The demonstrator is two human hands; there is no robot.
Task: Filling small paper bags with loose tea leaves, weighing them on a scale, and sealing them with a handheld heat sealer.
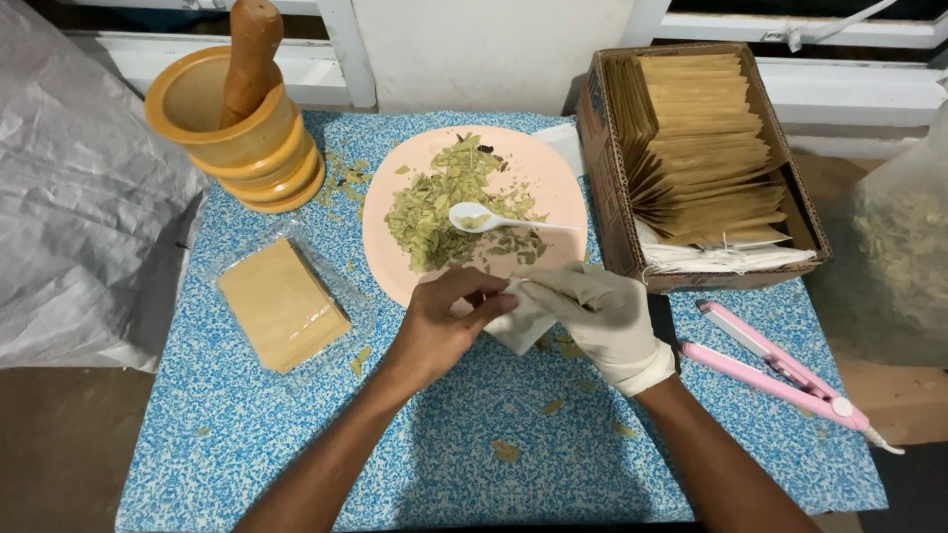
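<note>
My bare left hand (444,321) and my right hand (597,311) in a white glove meet over a small white paper bag (521,328), both pinching its upper edge. They are at the near rim of a pale pink plate (553,178) that holds a heap of crushed dried green leaves (444,207). A white plastic spoon (484,219) lies on the leaves with some leaf bits in its bowl.
A wooden mortar with pestle (242,123) stands at the back left. A stack of brown paper sachets in clear wrap (281,304) lies left of my hands. A cardboard box of sachets (701,158) is at the right, a pink heat sealer (780,370) near it. Leaf crumbs dot the blue mat (494,454).
</note>
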